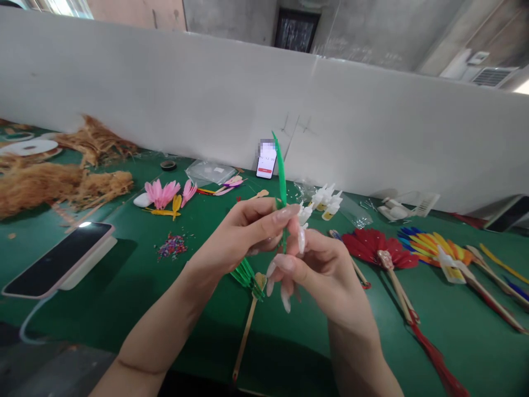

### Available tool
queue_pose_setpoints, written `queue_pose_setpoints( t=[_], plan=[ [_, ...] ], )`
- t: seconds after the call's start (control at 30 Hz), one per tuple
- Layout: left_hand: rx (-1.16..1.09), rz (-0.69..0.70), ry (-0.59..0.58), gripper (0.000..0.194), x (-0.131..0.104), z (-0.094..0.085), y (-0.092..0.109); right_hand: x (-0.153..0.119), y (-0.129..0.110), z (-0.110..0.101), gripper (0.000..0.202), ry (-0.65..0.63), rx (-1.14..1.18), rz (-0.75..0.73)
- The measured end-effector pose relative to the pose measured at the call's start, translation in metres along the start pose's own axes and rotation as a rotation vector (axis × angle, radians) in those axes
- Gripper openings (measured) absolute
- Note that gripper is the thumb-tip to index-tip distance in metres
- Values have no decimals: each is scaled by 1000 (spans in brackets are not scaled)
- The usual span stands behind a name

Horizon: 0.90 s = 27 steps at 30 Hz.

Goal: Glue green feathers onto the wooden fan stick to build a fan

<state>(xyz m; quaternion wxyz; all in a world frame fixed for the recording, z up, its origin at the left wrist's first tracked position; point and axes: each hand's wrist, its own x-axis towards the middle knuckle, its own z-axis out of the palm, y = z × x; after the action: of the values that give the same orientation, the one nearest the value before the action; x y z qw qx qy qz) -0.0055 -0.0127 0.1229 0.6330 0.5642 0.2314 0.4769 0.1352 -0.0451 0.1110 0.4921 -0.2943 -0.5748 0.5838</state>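
A long green feather (pixel 281 171) stands upright, its tip toward the wall, pinched between the thumb and fingers of my left hand (pixel 252 226). Just below, my right hand (pixel 330 270) closes its thumb and fingers round the feather's lower end, partly hiding it. Under both hands lies a wooden-handled fan (pixel 247 331) with several green feathers (pixel 244 274) fixed at its head, partly covered by my hands. White-capped glue bottles (pixel 330 205) stand just behind my right hand.
Right: a red feather fan (pixel 372 248), a multicoloured feather fan (pixel 440 245) and a glue bottle (pixel 451 267). Left: pink feathers (pixel 162 194), coloured bits (pixel 172 246), a phone on a white block (pixel 61 262) and brown fibre (pixel 61 184). Another phone (pixel 266 160) leans on the white partition (pixel 165 99).
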Motion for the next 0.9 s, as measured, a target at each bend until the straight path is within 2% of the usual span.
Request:
queue_pose_setpoints(
  t=[0.3,0.53,0.9],
  plan=[
    [-178,54,-80,30,-2,1,-3,-5,5,-4,23,-118,11,-73],
    [-218,79,8,31,0,9,-4,-8,4,3,33,-11,-8,-76],
    [-212,166,160,28,3,9,-3,-5,8,8,31,63,77,-61]
  ],
)
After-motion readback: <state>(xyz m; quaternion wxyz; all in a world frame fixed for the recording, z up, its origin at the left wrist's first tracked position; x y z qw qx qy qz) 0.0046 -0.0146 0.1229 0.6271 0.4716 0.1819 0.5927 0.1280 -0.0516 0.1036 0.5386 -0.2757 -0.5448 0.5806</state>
